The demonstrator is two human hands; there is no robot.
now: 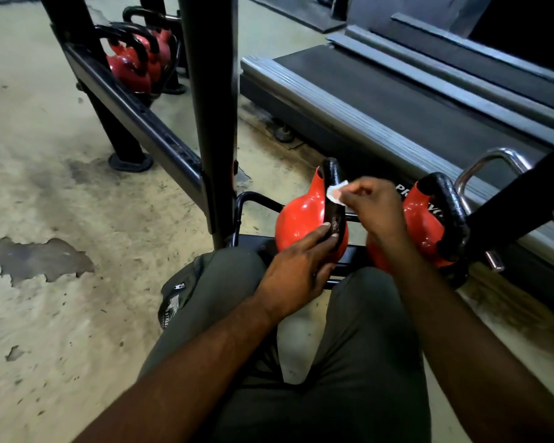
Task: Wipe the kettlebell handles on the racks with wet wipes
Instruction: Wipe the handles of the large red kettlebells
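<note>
1. Down low, we count two red kettlebells side by side on the near rack (259, 244): the left kettlebell (301, 215) and the right kettlebell (424, 225).
2. Our right hand (375, 206) holds one wet wipe (335, 193), its grip pinched closed on it, pressing it to the left kettlebell's black handle (331, 174).
3. Our left hand (296, 270) rests on that handle's lower end, grip loose, fingers extended.
4. Several more kettlebells (128, 65) overlap on the far rack (135, 116); we cannot count them exactly.
5. Worn, peeling floor (45, 155); a treadmill (397, 100) stands just behind.
</note>
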